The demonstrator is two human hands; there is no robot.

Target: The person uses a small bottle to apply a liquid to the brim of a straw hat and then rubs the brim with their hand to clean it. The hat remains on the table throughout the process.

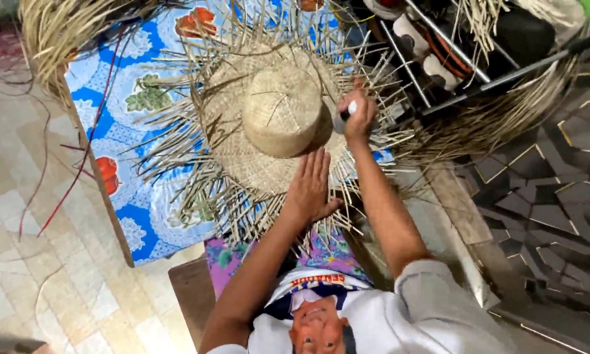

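A woven straw hat (278, 108) with a round crown lies on a blue flowered cloth (128, 98); loose unwoven strands stick out all around its brim. My left hand (311, 187) lies flat, fingers apart, on the near part of the brim, just below the crown. My right hand (358, 117) is closed around a small white and dark object (344, 117) and holds it against the brim at the crown's right side. What that object is cannot be made out.
A bundle of dry straw (59, 29) hangs at the top left, and another sheaf (504, 115) lies at the right under a metal rack (452, 59) with shoes. Pale floor tiles (33, 229) are at the left, dark patterned flooring (557, 196) at the right.
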